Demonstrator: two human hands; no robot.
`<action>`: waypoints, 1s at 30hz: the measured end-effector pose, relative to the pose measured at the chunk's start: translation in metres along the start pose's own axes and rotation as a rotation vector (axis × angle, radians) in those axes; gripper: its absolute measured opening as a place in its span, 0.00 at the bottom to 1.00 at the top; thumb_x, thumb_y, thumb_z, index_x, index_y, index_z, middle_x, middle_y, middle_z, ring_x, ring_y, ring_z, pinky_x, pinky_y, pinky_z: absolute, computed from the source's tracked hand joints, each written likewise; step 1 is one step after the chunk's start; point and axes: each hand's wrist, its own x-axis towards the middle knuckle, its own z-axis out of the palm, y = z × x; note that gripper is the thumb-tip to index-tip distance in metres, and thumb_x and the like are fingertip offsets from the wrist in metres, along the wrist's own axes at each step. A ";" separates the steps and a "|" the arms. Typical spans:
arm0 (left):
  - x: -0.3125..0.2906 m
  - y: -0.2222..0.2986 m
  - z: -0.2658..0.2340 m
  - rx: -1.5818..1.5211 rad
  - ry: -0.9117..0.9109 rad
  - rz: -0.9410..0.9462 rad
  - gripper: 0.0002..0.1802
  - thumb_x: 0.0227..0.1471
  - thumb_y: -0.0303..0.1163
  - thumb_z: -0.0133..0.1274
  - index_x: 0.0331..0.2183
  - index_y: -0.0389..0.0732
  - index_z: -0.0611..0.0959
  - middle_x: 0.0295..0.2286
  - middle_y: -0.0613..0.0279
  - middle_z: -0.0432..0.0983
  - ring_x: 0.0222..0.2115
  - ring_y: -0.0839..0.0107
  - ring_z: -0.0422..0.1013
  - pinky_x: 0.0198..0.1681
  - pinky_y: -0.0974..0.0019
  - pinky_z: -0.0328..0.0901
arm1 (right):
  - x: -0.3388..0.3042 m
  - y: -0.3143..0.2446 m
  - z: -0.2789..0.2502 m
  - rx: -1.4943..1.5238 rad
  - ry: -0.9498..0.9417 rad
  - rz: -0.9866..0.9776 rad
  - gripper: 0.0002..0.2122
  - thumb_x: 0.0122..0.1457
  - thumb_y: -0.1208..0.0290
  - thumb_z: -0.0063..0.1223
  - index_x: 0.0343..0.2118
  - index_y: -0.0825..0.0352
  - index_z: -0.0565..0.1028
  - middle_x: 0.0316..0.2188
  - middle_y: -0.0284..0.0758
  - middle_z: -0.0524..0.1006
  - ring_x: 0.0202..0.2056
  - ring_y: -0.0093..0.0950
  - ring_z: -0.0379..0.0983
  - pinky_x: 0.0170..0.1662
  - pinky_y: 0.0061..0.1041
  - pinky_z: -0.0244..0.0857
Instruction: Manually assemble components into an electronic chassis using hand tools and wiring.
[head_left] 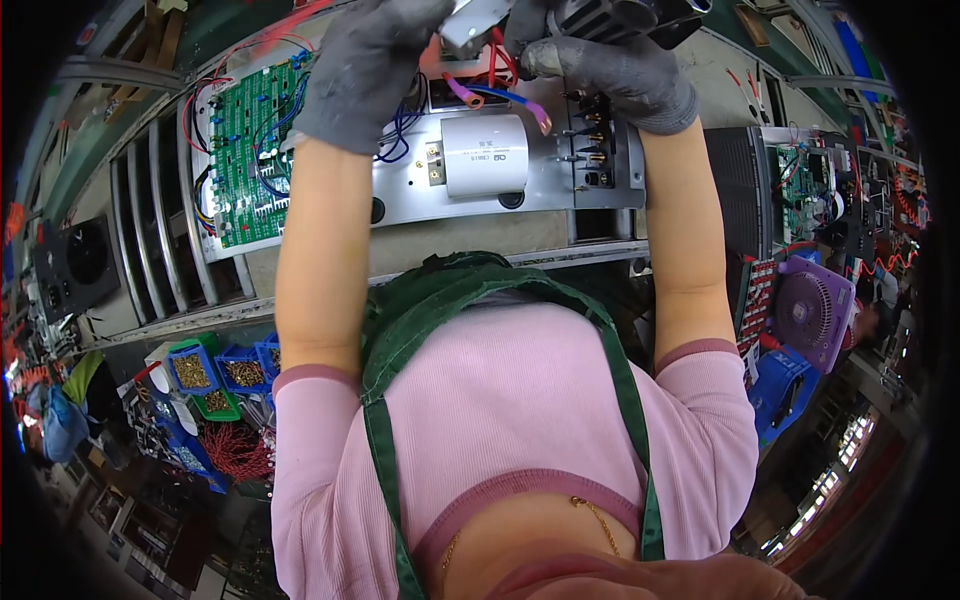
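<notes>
Both hands wear grey work gloves at the top edge, over a silver metal chassis plate [410, 195]. My left hand [370, 75] is curled beside a shiny metal piece [474, 22] and seems to grip it; its fingertips are partly cut off. My right hand [625, 80] is closed around the underside of a black ribbed part [605, 18] whose kind I cannot make out. Between the hands hang red and blue wires [500, 92] with ring lugs in purple sleeves. Below them a white cylindrical capacitor [485, 155] lies on the plate. A green circuit board [255, 150] is at its left.
The plate rests on a bench with metal rollers [160, 215]. A row of black terminals [595, 150] stands near my right wrist. Farther right are a black-cased unit [740, 185] and a purple fan [808, 312]. Blue bins [240, 370] of small brass parts sit lower left.
</notes>
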 end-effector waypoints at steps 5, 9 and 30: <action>-0.025 0.047 0.038 0.683 0.184 0.359 0.25 0.42 0.28 0.61 0.44 0.30 0.75 0.38 0.53 0.77 0.36 0.66 0.76 0.43 0.65 0.70 | -0.007 -0.003 0.002 0.038 0.089 0.027 0.28 0.44 0.81 0.63 0.51 0.70 0.67 0.35 0.33 0.76 0.37 0.23 0.73 0.43 0.24 0.68; 0.008 0.022 0.039 1.143 0.414 0.949 0.31 0.35 0.23 0.65 0.44 0.38 0.71 0.38 0.59 0.72 0.38 0.69 0.72 0.42 0.68 0.68 | -0.001 0.002 0.008 0.081 0.121 -0.093 0.26 0.44 0.84 0.61 0.50 0.67 0.68 0.39 0.32 0.75 0.39 0.23 0.73 0.47 0.26 0.67; 0.005 0.020 0.035 0.516 0.223 0.376 0.30 0.44 0.27 0.58 0.51 0.38 0.70 0.44 0.59 0.73 0.44 0.65 0.71 0.49 0.63 0.65 | 0.009 0.003 0.006 0.057 0.009 -0.130 0.24 0.43 0.84 0.64 0.45 0.64 0.69 0.37 0.30 0.75 0.39 0.20 0.71 0.45 0.25 0.67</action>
